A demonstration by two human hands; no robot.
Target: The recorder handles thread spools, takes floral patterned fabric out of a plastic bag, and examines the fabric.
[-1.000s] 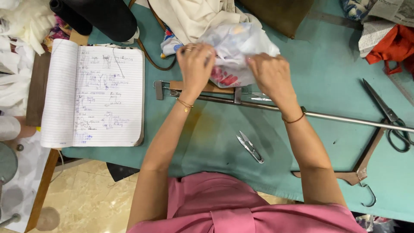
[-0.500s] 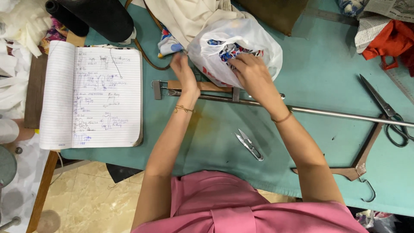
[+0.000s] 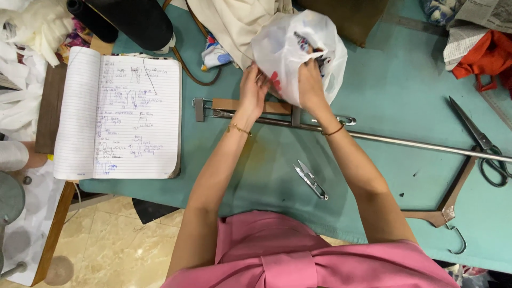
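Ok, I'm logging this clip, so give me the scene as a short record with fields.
Surface: teal table
Left hand: grips white plastic bag
Right hand: grips same bag
Near the hands: wooden clip hanger, thread snips
Left side: open lined notebook
Right side: black scissors

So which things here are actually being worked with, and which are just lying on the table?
In use:
- white plastic bag, gripped by the left hand and right hand

Lying about:
- open notebook
- thread snips
- scissors
- wooden hanger
- metal rod
- clip hanger, just under the hands
- cream cloth
- orange cloth
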